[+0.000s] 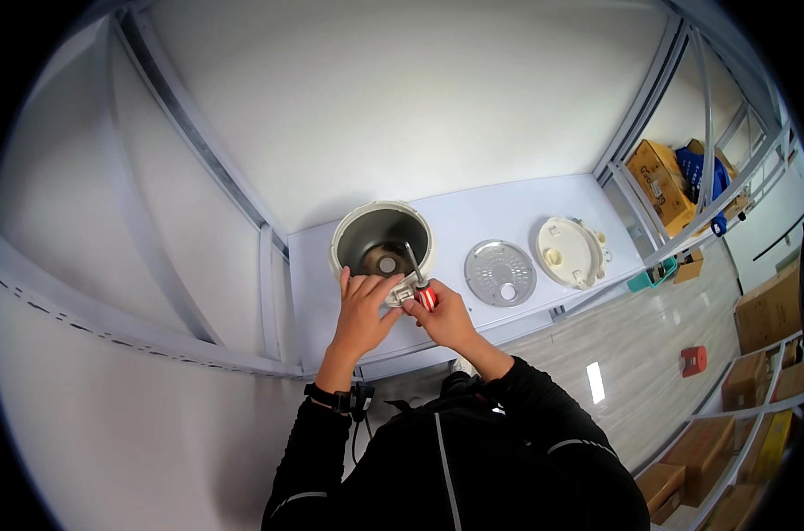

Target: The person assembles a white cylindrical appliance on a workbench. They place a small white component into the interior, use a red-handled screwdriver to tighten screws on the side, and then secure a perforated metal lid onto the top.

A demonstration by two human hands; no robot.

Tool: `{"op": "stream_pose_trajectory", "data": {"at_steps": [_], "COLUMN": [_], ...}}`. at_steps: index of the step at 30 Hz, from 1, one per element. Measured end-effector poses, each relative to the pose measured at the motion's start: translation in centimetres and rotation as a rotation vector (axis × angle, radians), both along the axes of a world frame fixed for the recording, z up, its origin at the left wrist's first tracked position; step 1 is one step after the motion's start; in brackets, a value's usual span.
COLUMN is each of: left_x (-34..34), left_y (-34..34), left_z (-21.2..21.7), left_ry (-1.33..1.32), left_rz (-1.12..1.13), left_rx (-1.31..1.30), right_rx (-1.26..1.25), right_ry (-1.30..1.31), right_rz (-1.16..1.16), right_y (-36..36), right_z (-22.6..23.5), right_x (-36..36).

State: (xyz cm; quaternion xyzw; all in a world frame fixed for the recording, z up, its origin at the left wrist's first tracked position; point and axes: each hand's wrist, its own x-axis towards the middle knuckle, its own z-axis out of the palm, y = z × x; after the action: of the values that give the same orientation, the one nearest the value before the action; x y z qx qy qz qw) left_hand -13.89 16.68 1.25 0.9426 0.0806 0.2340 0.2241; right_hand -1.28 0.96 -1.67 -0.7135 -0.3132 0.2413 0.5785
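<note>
Red-striped screwdriver (427, 296) lies clasped within the right fingers (443, 303).

Both arms reach up from the lower edge of the view in black sleeves, converging over the front edge of the surface (459, 211), nearer its left corner than its right. The left hand (363, 308) is palm down, its fingers extended forward and slightly apart; how firmly its thumb presses is hard to tell. Its wrist (wearing a black band (329, 397)) is almost straight. The right hand (450, 320) is turned inward, fingers curled in a grip, thumb pointing toward the left hand. The right forearm slants in from the right, bare below the cuff.
</note>
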Motion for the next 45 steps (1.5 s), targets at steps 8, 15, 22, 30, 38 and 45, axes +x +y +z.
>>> {"op": "stream_pose_trajectory", "data": {"at_steps": [8,15,22,30,38,45], "left_x": [0.0,0.0,0.0,0.4,0.9,1.1], "left_y": [0.0,0.5,0.4,0.3,-0.2,-0.3], "left_z": [0.1,-0.5,-0.5,-1.1,-2.4,-2.2], "left_ry": [0.007,0.002,-0.022,-0.069,-0.158,-0.152], "left_rz": [0.003,-0.007,0.003,0.020,0.051,0.052], "left_rx": [-0.009,-0.010,-0.007,0.006,0.112,0.074], "right_rx": [-0.036,0.052,0.058,-0.009,0.071,-0.062], "right_ry": [-0.119,0.002,0.058,-0.109,-0.275,-0.354], "right_rz": [-0.009,-0.028,-0.066,-0.042,-0.032,0.139], "right_y": [0.1,0.3,0.5,0.2,0.1,-0.1], "right_z": [0.0,-0.5,-0.2,0.1,0.8,2.1], "right_x": [0.3,0.3,0.4,1.1,1.3,3.3]}}
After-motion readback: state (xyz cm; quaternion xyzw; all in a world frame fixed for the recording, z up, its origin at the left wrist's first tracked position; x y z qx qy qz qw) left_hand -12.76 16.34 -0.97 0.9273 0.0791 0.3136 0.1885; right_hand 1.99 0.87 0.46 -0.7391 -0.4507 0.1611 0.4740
